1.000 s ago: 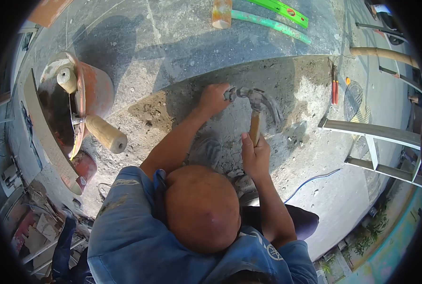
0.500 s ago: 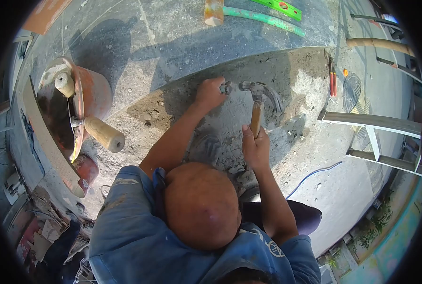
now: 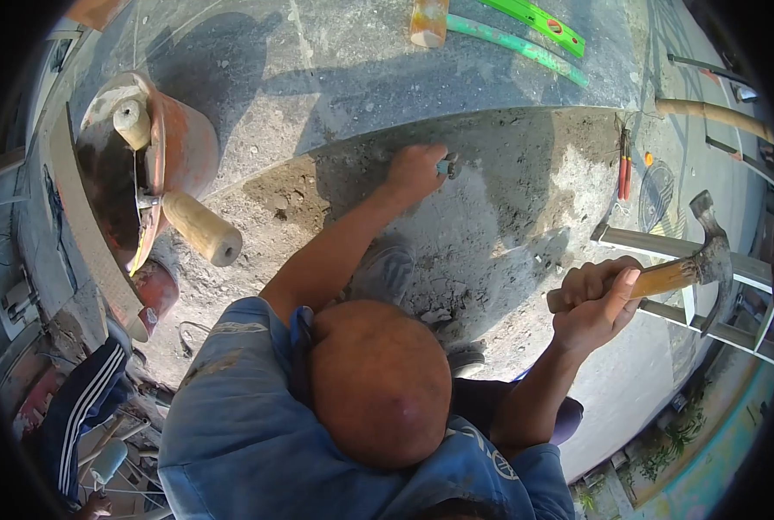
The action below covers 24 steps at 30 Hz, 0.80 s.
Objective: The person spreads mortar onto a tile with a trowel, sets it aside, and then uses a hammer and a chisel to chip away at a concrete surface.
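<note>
My right hand [image 3: 599, 299] is wrapped round the wooden handle of a claw hammer [image 3: 715, 260], held up and out to the right, well away from the left hand. Near the edge of the raised slab, my left hand [image 3: 417, 173] is closed on a short metal chisel [image 3: 448, 165]. Only the chisel's blunt, worn end sticks out of the fist; its other end is hidden. Beneath the hand is a rough, partly damp strip of concrete [image 3: 491, 208] with loose crumbs around it.
A bucket [image 3: 187, 143] with wooden-handled trowels [image 3: 200, 227] stands left. Beyond the slab edge lie a green level [image 3: 543, 24], a green hose [image 3: 521, 52] and a wooden piece [image 3: 428, 24]. Red-handled pliers [image 3: 623, 169] and a ladder [image 3: 656, 243] are right. Another person's striped clothing [image 3: 88, 407] shows lower left.
The hammer has swung up and right, away from the chisel, with my right hand. My left hand keeps its hold near the same spot. Another person's striped clothing now shows more at lower left.
</note>
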Available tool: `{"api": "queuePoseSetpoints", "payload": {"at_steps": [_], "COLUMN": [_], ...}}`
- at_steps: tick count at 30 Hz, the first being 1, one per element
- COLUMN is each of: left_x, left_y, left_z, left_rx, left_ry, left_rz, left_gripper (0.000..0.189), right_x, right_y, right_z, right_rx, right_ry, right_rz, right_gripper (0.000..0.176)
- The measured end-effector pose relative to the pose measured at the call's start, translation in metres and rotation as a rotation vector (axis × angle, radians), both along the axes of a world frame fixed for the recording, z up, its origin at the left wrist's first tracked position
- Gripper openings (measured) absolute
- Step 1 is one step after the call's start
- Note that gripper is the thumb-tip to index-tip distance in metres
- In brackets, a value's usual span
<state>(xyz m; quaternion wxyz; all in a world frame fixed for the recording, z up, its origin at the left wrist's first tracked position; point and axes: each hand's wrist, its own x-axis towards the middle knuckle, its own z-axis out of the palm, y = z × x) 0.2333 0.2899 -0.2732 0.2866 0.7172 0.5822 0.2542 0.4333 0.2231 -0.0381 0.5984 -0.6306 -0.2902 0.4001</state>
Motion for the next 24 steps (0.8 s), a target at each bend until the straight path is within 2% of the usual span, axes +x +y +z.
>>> {"api": "queuePoseSetpoints", "payload": {"at_steps": [2, 4, 7, 8, 9, 10, 12, 13, 15, 18, 20, 22, 23, 24], "left_x": [-0.004, -0.010, -0.012, -0.013, -0.014, -0.012, -0.010, -0.010, -0.008, -0.010, -0.010, -0.010, -0.009, -0.009], "left_y": [0.002, 0.001, 0.000, 0.000, 0.000, -0.001, -0.002, 0.002, -0.007, 0.007, 0.004, 0.003, 0.003, 0.001], "left_z": [-0.008, -0.014, -0.017, -0.015, -0.011, -0.007, -0.008, -0.009, -0.010, -0.008, -0.010, -0.012, -0.012, -0.013], "left_rx": [0.009, -0.020, 0.026, 0.025, 0.010, -0.003, -0.011, -0.024, -0.045, -0.012, -0.017, -0.008, -0.002, 0.024], "left_ry": [-0.021, -0.105, -0.139, -0.137, -0.132, -0.129, -0.122, -0.113, -0.122, -0.108, -0.098, -0.148, -0.151, -0.156], "left_rz": [0.046, 0.084, 0.086, 0.088, 0.090, 0.086, 0.064, 0.065, 0.071, 0.079, 0.070, 0.085, 0.063, 0.073], "left_gripper": [0.028, 0.028, 0.029, 0.029, 0.029, 0.028, 0.027, 0.025, 0.024, 0.024, 0.024, 0.022, 0.022, 0.022], "right_x": [-0.004, -0.004, -0.022, -0.038, -0.054, -0.052, -0.050, -0.048, -0.035, -0.015, -0.005, -0.034, -0.051, -0.052], "right_y": [0.006, 0.006, -0.006, -0.014, -0.034, -0.050, -0.056, -0.040, -0.026, 0.018, 0.030, 0.011, -0.018, -0.047], "right_z": [0.012, 0.013, -0.032, -0.067, -0.102, -0.146, -0.155, -0.148, -0.089, -0.017, -0.014, -0.060, -0.105, -0.150], "right_rx": [0.228, 0.337, 0.369, 0.280, -0.036, -0.300, -0.374, -0.357, -0.415, -0.017, 0.284, 0.209, 0.037, -0.280], "right_ry": [-0.055, -0.021, 0.083, 0.093, 0.127, -0.122, -0.353, -0.355, 0.009, 0.091, 0.138, 0.234, 0.195, 0.024], "right_rz": [0.039, 0.015, 0.062, 0.071, 0.207, 0.502, 0.675, 0.671, 0.483, 0.041, -0.078, -0.152, 0.016, 0.403], "right_gripper": [0.033, 0.032, 0.029, 0.029, 0.029, 0.029, 0.031, 0.031, 0.029, 0.033, 0.037, 0.036, 0.033, 0.030]}}
